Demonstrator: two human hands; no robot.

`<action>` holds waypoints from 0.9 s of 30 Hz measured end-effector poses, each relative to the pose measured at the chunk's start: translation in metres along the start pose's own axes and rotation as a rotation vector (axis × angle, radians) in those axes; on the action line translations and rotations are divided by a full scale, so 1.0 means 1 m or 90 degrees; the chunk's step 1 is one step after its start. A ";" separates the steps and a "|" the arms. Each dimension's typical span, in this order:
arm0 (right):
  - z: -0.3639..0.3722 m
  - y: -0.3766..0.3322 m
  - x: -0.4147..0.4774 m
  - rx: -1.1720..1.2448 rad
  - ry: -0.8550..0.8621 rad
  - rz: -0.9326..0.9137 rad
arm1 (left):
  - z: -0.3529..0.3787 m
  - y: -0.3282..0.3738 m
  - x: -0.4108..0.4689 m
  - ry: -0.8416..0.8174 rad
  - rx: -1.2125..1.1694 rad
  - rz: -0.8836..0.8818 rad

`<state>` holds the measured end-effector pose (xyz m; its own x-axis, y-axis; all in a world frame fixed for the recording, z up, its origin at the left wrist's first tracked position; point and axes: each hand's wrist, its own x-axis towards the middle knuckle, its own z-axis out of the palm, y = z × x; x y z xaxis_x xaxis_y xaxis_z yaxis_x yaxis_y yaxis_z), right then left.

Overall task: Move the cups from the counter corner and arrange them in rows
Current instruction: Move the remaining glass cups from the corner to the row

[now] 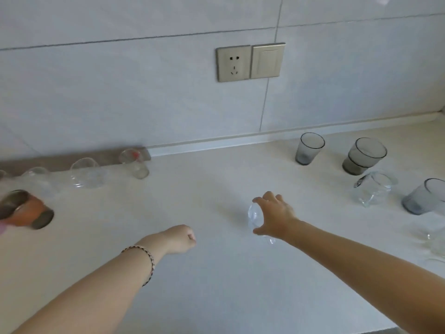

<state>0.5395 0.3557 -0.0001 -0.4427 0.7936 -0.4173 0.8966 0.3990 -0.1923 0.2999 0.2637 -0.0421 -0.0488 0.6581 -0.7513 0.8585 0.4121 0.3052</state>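
My right hand (277, 213) grips a small clear glass cup (254, 216) from above, over the middle of the pale counter (216, 273). My left hand (181, 238) is curled into a fist and holds nothing, a beaded bracelet on its wrist. On the right stand two smoky grey cups (309, 148) (364, 155), a clear faceted cup (373, 191) and a blue-grey cup (425, 200). Along the wall on the left stand clear cups (134, 163) (85, 173) (36, 179). An orange cup (26, 209) is at the far left.
A tiled wall rises behind the counter, with a metal power socket (233, 63) and a switch (267, 60). More clear glassware (435, 244) sits blurred at the right edge. A brown strip (60, 160) runs along the wall behind the left cups.
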 end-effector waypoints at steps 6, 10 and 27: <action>0.025 -0.164 0.027 -0.018 -0.012 -0.112 | -0.016 -0.160 -0.052 0.029 -0.083 -0.078; 0.041 -0.273 0.045 -0.013 -0.027 -0.151 | -0.026 -0.261 -0.081 0.024 -0.106 -0.115; 0.059 -0.487 0.162 -0.052 0.029 -0.138 | -0.057 -0.426 -0.098 0.054 -0.201 -0.120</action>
<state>0.0313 0.2633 -0.0261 -0.6271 0.7044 -0.3325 0.7768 0.5972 -0.1999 -0.0898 0.0595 -0.0649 -0.2452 0.5965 -0.7643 0.6310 0.6967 0.3413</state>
